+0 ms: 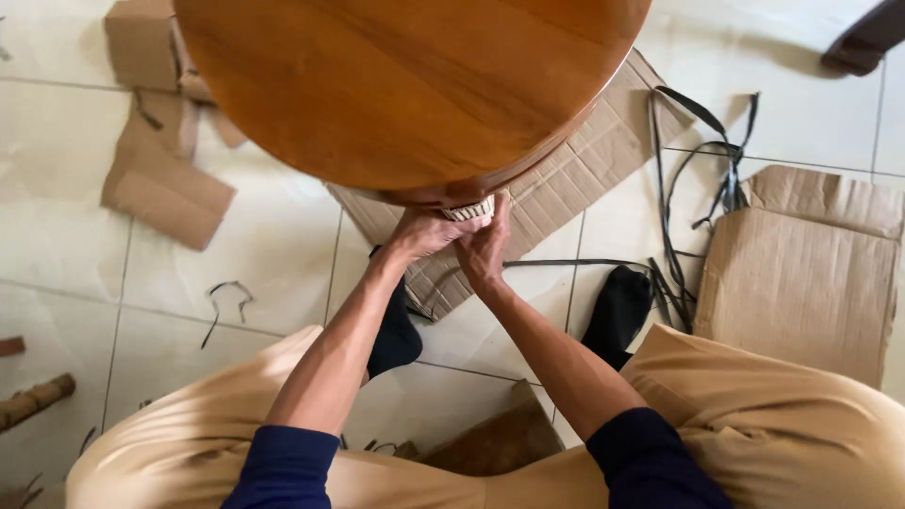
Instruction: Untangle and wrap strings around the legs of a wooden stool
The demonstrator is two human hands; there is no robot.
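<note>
Where both hands meet: under the near rim of the round tabletop (405, 85), at a pale woven wrap (468, 209) on the part just below the rim.
Left hand (426, 233): curled over the wrap from the left, fingers closed on it.
Right hand (484, 247): pressed up beside the left, fingers bent toward the same wrap; whether it pinches or only steadies cannot be told.
Wrap: touching the underside of the tabletop, mostly hidden by the fingers; only a short ribbed end shows.
Progress, judged: packing looks largely off, since torn cardboard (556, 179) lies flat beneath and the wooden top is bare; this wrap seems to be a piece yet to come away. How much of it remains is hidden.
Straps (702, 155): black, loose on the tiles to the right, near a cardboard box (811, 264).
More scraps (165, 188): cardboard pieces on the left, well apart from the hands.
Edges: the tabletop rim overhangs the hands closely, so room upward is tight.
Open room: bare tile (273, 254) to the left of the forearms; the knees (773, 415) and socked feet (617, 306) hem in the near side.
</note>
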